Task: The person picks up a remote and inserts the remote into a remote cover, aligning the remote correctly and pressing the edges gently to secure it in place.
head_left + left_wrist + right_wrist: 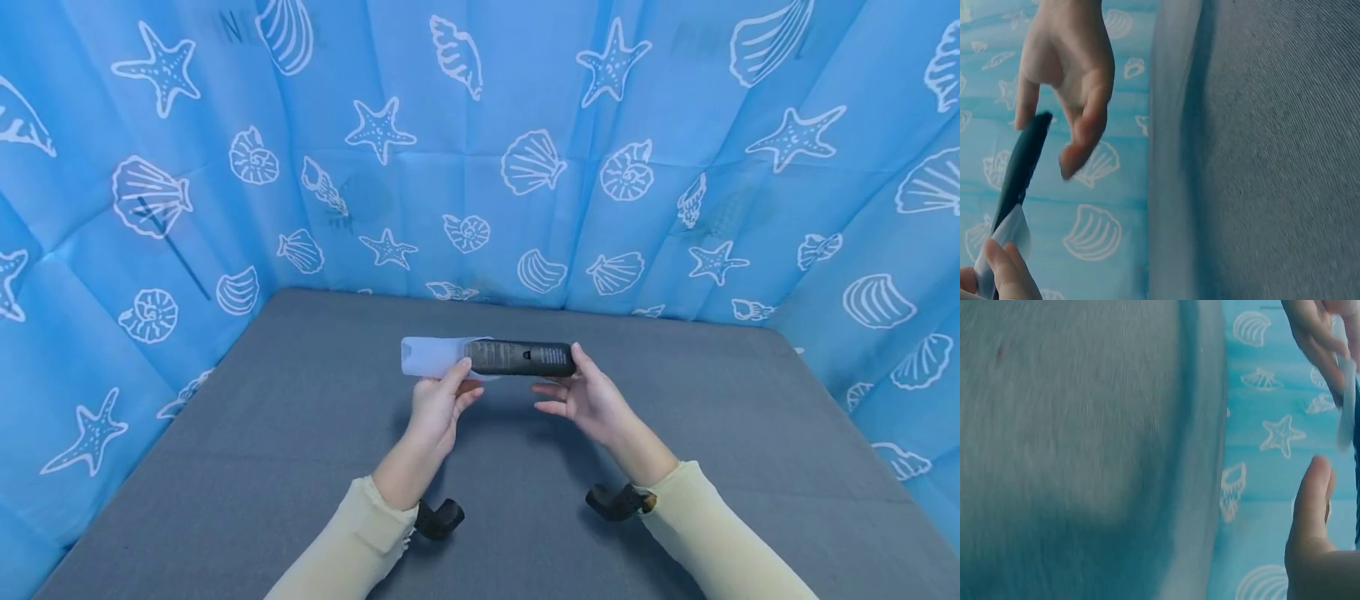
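Observation:
A black remote control [517,357], back side up with printed labels, sits partly inside a pale translucent sleeve [431,357]. Most of its length sticks out to the right of the sleeve. My left hand [437,408] pinches the sleeve where the remote enters it, thumb on top. My right hand [592,404] has its thumb against the remote's right end, its other fingers spread loosely below. In the left wrist view, the remote [1021,165] rises out of the sleeve [1013,234], and the right fingers hang apart from it. Both are held above the table.
A grey cloth-covered table [510,500] lies beneath the hands. Blue curtains [465,192] with white shells and starfish enclose its back and sides. Black wrist mounts [438,518] are worn at both cuffs of the light sleeves.

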Action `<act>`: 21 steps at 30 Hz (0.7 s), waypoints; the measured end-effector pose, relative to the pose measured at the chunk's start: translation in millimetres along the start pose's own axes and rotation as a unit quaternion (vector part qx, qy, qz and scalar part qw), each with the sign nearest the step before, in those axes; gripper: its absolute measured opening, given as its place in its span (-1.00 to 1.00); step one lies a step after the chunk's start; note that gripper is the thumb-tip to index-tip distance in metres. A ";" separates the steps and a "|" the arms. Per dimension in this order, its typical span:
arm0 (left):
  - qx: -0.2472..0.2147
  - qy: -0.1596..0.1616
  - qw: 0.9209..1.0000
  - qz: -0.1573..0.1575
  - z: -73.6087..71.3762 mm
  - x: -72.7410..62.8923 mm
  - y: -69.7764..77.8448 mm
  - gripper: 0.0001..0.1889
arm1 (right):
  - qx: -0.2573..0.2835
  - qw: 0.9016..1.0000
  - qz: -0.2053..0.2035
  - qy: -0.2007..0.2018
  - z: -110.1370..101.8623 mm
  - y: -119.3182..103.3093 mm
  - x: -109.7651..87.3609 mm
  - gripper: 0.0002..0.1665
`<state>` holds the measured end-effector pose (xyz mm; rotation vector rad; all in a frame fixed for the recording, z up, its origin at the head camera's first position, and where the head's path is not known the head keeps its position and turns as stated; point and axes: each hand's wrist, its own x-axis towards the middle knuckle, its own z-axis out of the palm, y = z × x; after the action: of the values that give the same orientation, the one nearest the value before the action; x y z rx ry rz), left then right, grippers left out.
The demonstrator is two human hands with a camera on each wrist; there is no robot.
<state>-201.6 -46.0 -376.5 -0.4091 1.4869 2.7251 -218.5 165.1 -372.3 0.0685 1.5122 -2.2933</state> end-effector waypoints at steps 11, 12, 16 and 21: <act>-0.040 0.008 0.999 0.023 12.9 -0.9 -8.5 -0.81 | 0.110 0.993 -0.030 -0.019 25.6 13.3 2.3 -0.14; -0.039 0.009 0.999 0.023 13.4 -1.0 -8.7 -0.80 | 0.117 0.993 -0.029 -0.017 27.4 14.1 2.4 -0.15; -0.041 0.009 0.999 0.024 14.5 -1.5 -10.1 -0.76 | 0.130 0.991 -0.025 -0.005 34.2 15.6 2.2 -0.18; -0.038 0.010 0.999 0.023 14.8 -2.0 -13.1 -0.73 | 0.120 0.992 -0.021 0.022 40.2 15.6 2.5 -0.24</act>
<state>-201.2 -26.4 -379.2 -0.4108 1.4166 2.8289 -208.5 123.1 -369.8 0.1544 1.2621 -2.5129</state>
